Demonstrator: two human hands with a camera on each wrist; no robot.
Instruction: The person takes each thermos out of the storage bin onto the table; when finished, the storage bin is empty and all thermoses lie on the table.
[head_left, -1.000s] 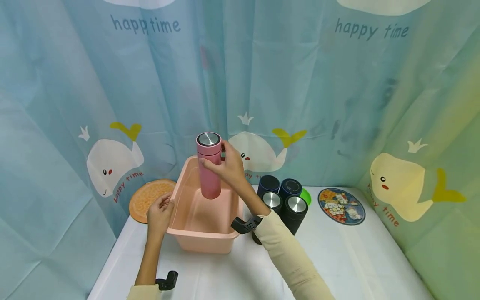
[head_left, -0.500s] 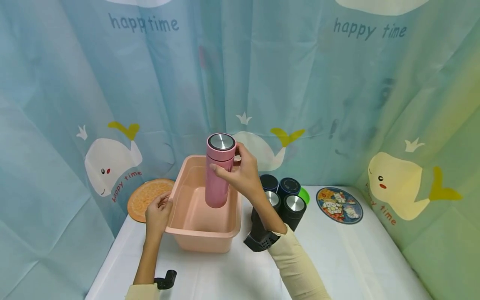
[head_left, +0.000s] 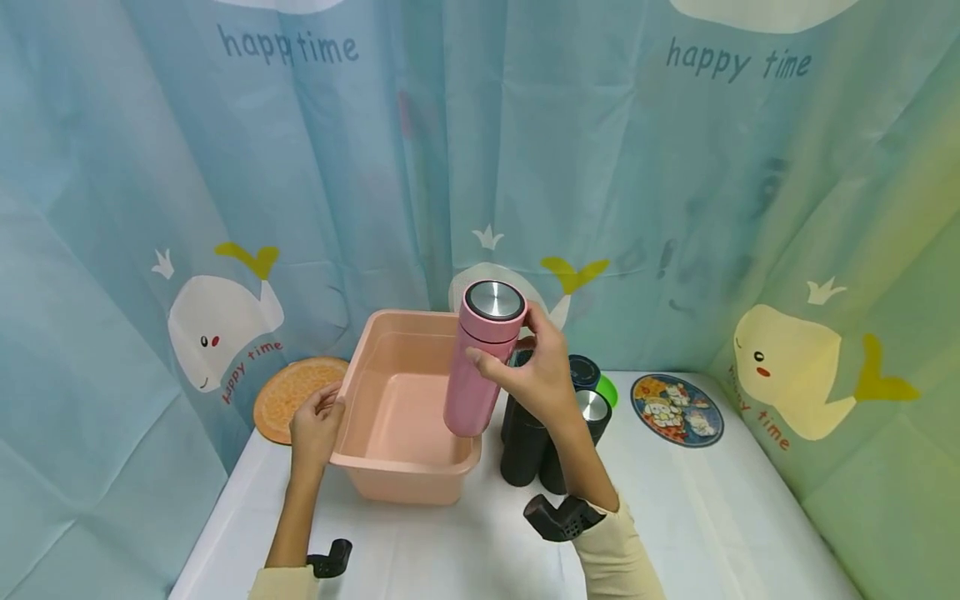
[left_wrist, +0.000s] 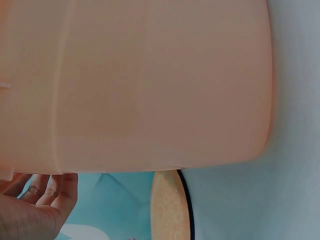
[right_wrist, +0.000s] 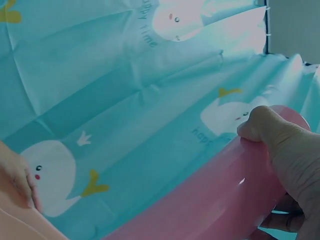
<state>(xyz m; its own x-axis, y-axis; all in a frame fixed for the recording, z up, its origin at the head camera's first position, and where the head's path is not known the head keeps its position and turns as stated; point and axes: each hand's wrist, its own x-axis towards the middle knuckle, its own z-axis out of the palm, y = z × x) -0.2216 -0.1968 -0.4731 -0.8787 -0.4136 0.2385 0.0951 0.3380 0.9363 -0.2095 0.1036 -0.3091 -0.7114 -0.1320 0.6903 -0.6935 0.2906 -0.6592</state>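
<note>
A pink thermos bottle [head_left: 475,379] with a steel-topped lid hangs slightly tilted over the right rim of the peach plastic basin [head_left: 405,468]. My right hand [head_left: 542,372] grips it from the right, thumb across its front; in the right wrist view the bottle [right_wrist: 215,195] slants up into the grip. At the basin's left rim, my left hand [head_left: 317,423] holds the edge with its fingers curled over. The left wrist view shows that hand [left_wrist: 40,205] against the basin's wall [left_wrist: 165,90]. Inside the basin, the visible floor is bare.
Dark thermos bottles [head_left: 521,454] stand close together right of the basin, partly hidden by my right hand and arm. Behind them shows a bright green round thing [head_left: 607,390]. A cartoon-printed round mat [head_left: 677,410] lies farther right, an orange round mat [head_left: 288,400] at left.
The pink thermos bottle has moved right and toward me in my right hand, from above the basin's middle to its right rim, tilting a little. My left hand stays on the rim.
</note>
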